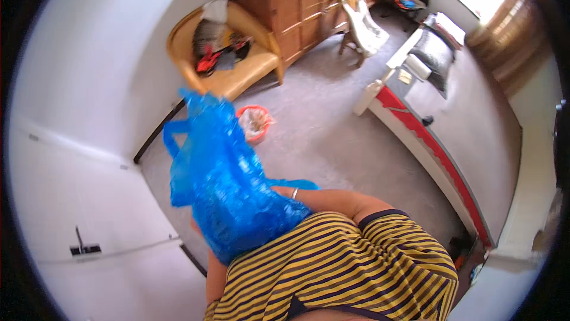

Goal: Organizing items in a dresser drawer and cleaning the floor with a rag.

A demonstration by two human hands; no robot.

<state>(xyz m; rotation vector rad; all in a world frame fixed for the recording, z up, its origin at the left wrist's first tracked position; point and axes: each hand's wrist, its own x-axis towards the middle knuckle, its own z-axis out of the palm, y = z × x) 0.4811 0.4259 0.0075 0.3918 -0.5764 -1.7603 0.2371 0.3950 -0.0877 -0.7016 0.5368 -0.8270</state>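
A large blue plastic bag (222, 178), crumpled and bulging, is held up against my striped shirt. One loop handle (172, 137) sticks out at its left and another blue strip (294, 184) at its right. My right hand (281, 192) reaches in from the right, just below a bracelet at the wrist, and grips the bag's side; its fingertips are hidden behind the plastic. My left forearm (216, 276) rises along the lower left edge of the bag, which covers my left hand. What the bag contains cannot be made out.
Beyond the bag, a red bin (256, 138) with a liner stands on the grey floor. A tan armchair (243, 77) holds clothes before a wooden cabinet (314, 9). A small chair (356, 30) bears white cloth. A bed (475, 131) lies right; a white door (89, 202) is left.
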